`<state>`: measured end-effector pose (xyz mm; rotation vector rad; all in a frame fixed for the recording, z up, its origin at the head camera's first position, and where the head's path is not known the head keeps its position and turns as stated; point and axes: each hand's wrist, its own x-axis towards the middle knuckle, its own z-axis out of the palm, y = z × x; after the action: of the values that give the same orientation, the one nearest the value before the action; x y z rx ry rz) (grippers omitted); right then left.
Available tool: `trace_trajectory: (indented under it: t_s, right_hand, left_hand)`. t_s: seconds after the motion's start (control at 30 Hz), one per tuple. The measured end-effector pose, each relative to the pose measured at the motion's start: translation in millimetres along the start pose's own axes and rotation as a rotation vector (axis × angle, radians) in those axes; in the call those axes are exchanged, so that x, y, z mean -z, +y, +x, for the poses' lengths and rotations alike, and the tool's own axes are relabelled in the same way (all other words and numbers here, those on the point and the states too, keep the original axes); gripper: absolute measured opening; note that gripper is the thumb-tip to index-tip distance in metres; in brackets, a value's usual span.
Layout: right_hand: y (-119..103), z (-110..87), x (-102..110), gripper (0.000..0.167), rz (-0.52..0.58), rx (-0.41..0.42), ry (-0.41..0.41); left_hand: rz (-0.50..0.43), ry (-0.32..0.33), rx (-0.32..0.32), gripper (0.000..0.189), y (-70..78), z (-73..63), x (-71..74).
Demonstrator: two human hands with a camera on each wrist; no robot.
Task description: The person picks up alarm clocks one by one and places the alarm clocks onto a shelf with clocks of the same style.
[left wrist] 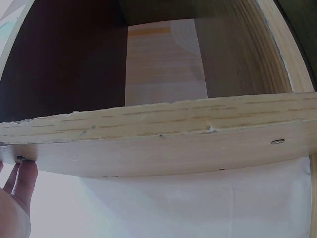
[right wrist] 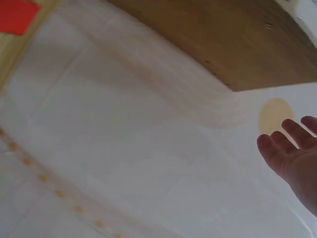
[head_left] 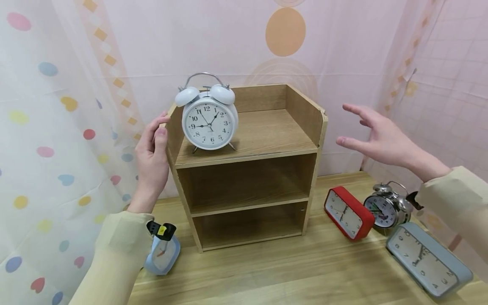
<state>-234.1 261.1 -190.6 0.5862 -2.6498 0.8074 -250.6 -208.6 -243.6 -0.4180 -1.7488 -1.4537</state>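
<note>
A white twin-bell alarm clock stands upright on the top level of a small wooden shelf, near its left side. My left hand touches the shelf's upper left side panel from outside. In the left wrist view the fingers lie against that panel, fairly straight. My right hand is in the air right of the shelf, fingers spread and holding nothing. The right wrist view has this hand apart from the shelf's side panel.
On the table at right are a red rectangular clock, a silver twin-bell clock and a grey-blue rectangular clock. A light blue clock sits left of the shelf, partly behind my wrist. A patterned curtain hangs behind.
</note>
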Motion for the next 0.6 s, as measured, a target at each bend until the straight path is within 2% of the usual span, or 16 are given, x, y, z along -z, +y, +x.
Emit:
trace_trajectory:
  t_s: [0.1,0.37,0.6]
  right_hand:
    - [10,-4.6,-11,0.087,-0.064,0.010,-0.026]
    - [31,-16.6,-36,0.086,-0.132,0.028,-0.075]
    - [45,-26.8,-46,0.086,-0.197,0.022,-0.102]
  left_hand:
    - [0.004,-0.002,-0.008,0.036,-0.3,0.1,0.2]
    - [-0.006,0.004,-0.012,0.037,-0.4,-0.3,0.1]
    - [0.002,0.002,-0.013,0.036,0.1,-0.4,0.4]
